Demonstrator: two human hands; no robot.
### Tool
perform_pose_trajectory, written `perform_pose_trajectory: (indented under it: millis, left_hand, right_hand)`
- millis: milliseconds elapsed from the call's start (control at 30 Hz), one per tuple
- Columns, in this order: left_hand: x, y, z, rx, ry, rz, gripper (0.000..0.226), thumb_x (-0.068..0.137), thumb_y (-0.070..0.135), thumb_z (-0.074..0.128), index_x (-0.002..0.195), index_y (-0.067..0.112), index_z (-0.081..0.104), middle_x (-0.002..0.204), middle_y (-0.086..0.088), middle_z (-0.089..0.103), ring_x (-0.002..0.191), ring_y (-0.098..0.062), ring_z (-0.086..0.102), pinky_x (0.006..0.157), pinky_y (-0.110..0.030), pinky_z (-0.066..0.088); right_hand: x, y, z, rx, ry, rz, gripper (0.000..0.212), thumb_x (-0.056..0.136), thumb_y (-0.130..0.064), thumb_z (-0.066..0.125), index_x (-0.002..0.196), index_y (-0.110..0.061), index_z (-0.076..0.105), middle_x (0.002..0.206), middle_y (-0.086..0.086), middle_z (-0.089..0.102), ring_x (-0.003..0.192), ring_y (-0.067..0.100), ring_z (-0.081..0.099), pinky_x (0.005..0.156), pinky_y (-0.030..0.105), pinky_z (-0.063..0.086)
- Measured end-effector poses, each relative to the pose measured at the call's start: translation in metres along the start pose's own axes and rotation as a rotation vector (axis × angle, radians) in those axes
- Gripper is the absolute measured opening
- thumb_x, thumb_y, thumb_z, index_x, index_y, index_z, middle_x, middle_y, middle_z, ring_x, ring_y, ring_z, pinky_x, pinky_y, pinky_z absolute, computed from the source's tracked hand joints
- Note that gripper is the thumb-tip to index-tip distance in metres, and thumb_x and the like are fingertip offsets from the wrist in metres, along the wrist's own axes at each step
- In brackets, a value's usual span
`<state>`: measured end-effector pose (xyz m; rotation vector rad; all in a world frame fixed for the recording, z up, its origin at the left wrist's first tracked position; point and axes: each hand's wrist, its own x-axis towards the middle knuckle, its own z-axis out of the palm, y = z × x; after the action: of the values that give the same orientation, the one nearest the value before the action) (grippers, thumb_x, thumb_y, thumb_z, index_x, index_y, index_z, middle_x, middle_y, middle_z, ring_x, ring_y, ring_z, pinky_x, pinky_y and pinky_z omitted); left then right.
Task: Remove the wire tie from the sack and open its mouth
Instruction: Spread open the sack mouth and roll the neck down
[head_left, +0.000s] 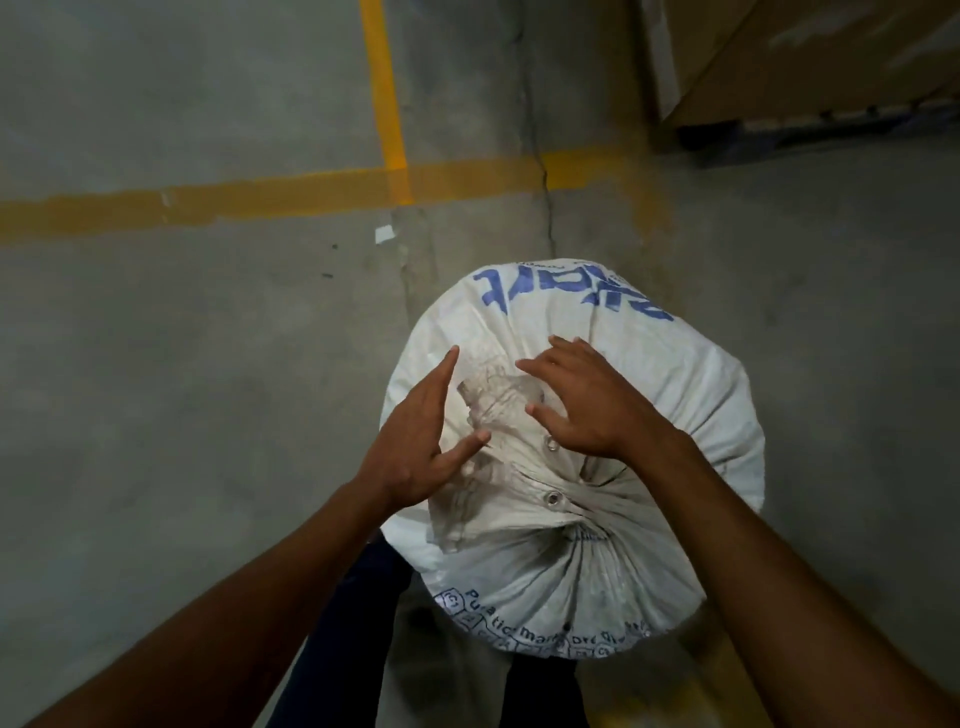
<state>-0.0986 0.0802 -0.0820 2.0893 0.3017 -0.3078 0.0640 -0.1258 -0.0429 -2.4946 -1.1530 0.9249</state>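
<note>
A full white woven sack (691, 395) with blue print stands upright on the floor in front of me. Its top is gathered into a bunch near the middle, and the loose neck flap (498, 395) with metal eyelets lies flopped toward the left. My left hand (421, 441) hovers at the flap's left edge, fingers straight and apart. My right hand (582, 400) is spread over the flap's right side, fingertips near the fabric. Neither hand grips anything. I cannot make out a wire tie at the gathered point (582, 525).
The floor is grey concrete with yellow tape lines (291, 192) crossing at the upper left. Cardboard boxes on a dark pallet (810, 67) stand at the upper right. My dark trouser legs (358, 613) show below the sack.
</note>
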Motion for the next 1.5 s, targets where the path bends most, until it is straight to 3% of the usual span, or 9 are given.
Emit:
perform_pose_trajectory:
  millis: [367,433,600,700,867,1033,1167,1333,1500]
  left_hand:
    - [-0.018,-0.018,-0.018,-0.045,0.049,-0.019,0.091,0.101,0.057,0.061,0.169,0.031,0.007,0.177,0.011,0.016,0.161,-0.01,0.022,0.129,-0.046,0.03]
    - [-0.021,-0.019,-0.019,-0.053,0.062,-0.016,0.089,0.101,0.056,0.061,0.169,0.032,0.009,0.177,0.011,0.018,0.161,-0.009,0.023,0.128,-0.046,0.031]
    - [-0.026,-0.02,-0.017,-0.05,0.064,-0.012,0.087,0.102,0.057,0.058,0.169,0.031,0.01,0.177,0.011,0.019,0.16,-0.009,0.025,0.128,-0.044,0.031]
    - [-0.026,-0.018,-0.013,-0.044,0.052,-0.002,0.087,0.102,0.058,0.056,0.17,0.03,0.01,0.177,0.01,0.019,0.16,-0.01,0.026,0.128,-0.043,0.03]
    - [-0.025,-0.012,-0.006,-0.053,0.03,0.005,0.084,0.103,0.057,0.056,0.169,0.031,0.011,0.175,0.009,0.023,0.159,-0.013,0.03,0.127,-0.04,0.031]
    - [-0.024,-0.006,0.004,-0.029,0.001,0.015,0.083,0.102,0.058,0.053,0.169,0.03,0.012,0.175,0.007,0.026,0.158,-0.014,0.03,0.126,-0.037,0.03]
    - [-0.021,0.0,0.014,-0.019,-0.025,0.038,0.083,0.103,0.058,0.052,0.169,0.028,0.014,0.175,0.006,0.026,0.158,-0.013,0.03,0.126,-0.033,0.028]
    - [-0.02,0.008,0.03,0.033,-0.06,0.056,0.076,0.102,0.056,0.058,0.166,0.03,0.024,0.166,0.003,0.042,0.15,-0.017,0.041,0.12,-0.037,0.037]
    - [-0.022,0.018,0.046,0.207,-0.115,0.17,0.046,0.1,0.06,0.054,0.132,0.027,0.057,0.12,0.004,0.067,0.11,-0.019,0.061,0.093,-0.043,0.05]
  right_hand:
    - [0.01,-0.031,-0.014,0.214,-0.251,0.11,0.02,0.108,-0.045,0.039,0.112,-0.027,0.047,0.09,-0.007,0.071,0.072,0.016,0.061,0.073,0.039,0.047]
    - [0.011,-0.031,-0.014,0.296,-0.345,0.181,0.029,0.109,-0.048,0.031,0.102,-0.025,0.047,0.085,-0.002,0.066,0.078,0.018,0.061,0.083,0.045,0.048]
    - [0.009,-0.032,-0.007,0.215,-0.661,0.342,0.061,0.106,-0.062,0.02,0.124,-0.024,0.063,0.141,0.001,0.059,0.119,0.02,0.06,0.108,0.039,0.041]
    - [0.0,-0.041,-0.008,0.225,-0.781,0.419,0.066,0.105,-0.064,0.017,0.117,-0.019,0.064,0.107,0.01,0.071,0.08,0.019,0.064,0.085,0.037,0.05]
    - [-0.023,-0.043,0.008,0.131,-0.876,0.346,0.065,0.104,-0.066,0.022,0.098,-0.023,0.071,0.109,0.011,0.076,0.102,0.03,0.071,0.096,0.037,0.048]
    - [-0.052,-0.032,0.022,-0.069,-0.729,0.113,0.061,0.098,-0.07,0.042,0.062,-0.026,0.064,0.082,-0.005,0.059,0.08,0.009,0.051,0.09,0.041,0.037]
    - [-0.077,-0.02,0.032,-0.198,-0.705,-0.026,0.053,0.094,-0.067,0.051,0.083,-0.022,0.077,0.128,0.005,0.063,0.123,0.026,0.049,0.1,0.047,0.037]
    - [-0.104,-0.014,0.037,-0.233,-0.562,-0.025,0.036,0.093,-0.055,0.059,0.089,-0.02,0.064,0.103,0.009,0.07,0.101,0.033,0.065,0.074,0.037,0.044]
    - [-0.131,-0.002,0.047,-0.338,-0.496,0.071,0.055,0.094,-0.057,0.055,0.13,-0.017,0.046,0.122,0.011,0.068,0.112,0.035,0.064,0.084,0.041,0.04]
